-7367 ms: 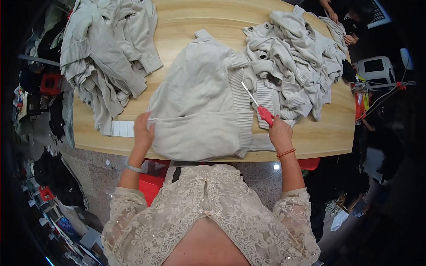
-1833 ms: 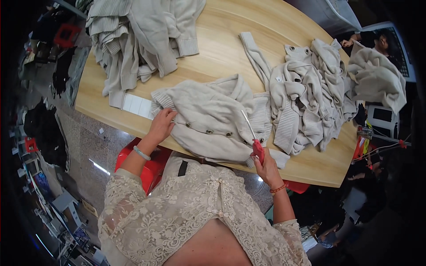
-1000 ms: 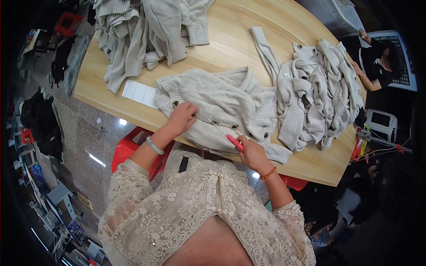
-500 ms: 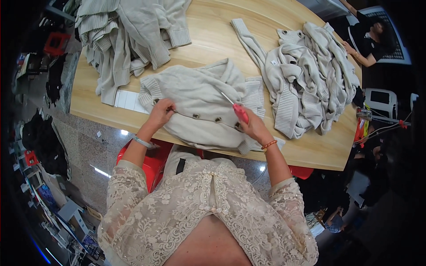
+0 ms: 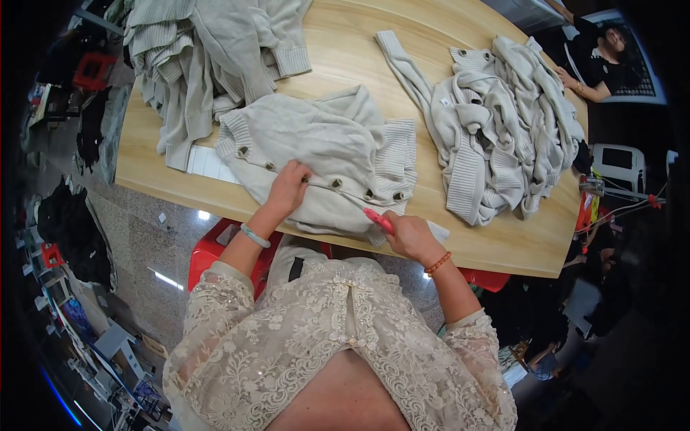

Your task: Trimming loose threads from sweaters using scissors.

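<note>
A cream knitted cardigan (image 5: 323, 147) with dark buttons lies flat on the wooden table (image 5: 345, 50), its buttoned edge toward me. My left hand (image 5: 289, 185) presses on the cardigan beside the button row, fingers gripping the knit. My right hand (image 5: 408, 235) holds a small red-handled tool (image 5: 379, 219) at the cardigan's lower right hem, near the table's front edge.
A heap of cream knitwear (image 5: 215, 50) lies at the back left, another heap (image 5: 503, 122) at the right. A white paper (image 5: 208, 164) peeks from under the cardigan. A red stool (image 5: 215, 251) is below the table. Another person (image 5: 604, 61) sits at the far right.
The cardigan has been turned and now lies with its button row toward me. My right hand brought the red tool down to the hem; my left hand shifted along the buttons.
</note>
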Tool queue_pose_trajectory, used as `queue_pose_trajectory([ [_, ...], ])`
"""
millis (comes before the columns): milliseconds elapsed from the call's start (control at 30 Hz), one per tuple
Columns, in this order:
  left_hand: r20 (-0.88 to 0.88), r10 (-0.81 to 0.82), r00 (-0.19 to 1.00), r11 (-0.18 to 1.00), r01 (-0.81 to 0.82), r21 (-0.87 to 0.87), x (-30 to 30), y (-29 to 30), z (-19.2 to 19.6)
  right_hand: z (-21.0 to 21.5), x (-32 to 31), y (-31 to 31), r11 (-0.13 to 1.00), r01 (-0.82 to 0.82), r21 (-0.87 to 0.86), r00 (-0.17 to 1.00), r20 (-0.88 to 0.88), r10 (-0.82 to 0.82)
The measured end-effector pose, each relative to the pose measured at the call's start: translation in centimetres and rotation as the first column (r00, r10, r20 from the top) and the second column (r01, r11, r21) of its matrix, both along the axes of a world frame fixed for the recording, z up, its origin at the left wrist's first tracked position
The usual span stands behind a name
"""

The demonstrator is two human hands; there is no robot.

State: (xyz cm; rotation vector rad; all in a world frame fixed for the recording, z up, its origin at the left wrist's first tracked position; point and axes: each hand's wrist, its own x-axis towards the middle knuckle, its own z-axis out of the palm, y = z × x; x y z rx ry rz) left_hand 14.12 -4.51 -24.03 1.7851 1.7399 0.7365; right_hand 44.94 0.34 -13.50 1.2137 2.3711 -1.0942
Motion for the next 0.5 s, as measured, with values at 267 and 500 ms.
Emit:
queue_pose_trajectory([
  [267,-0.229,0.021,0.973,0.999,-0.010,0.047,-0.5,-0.2,0.9,0.1,-1.1,-1.6,0.996,0.085,-0.037,0.989,-0.116,-0.089],
  [500,0.142,-0.086,0.986,0.992,0.071,0.105,6.5,1.2,0.6,0.6,2.9,-2.3,0.987,0.152,0.051,0.985,-0.089,-0.147],
])
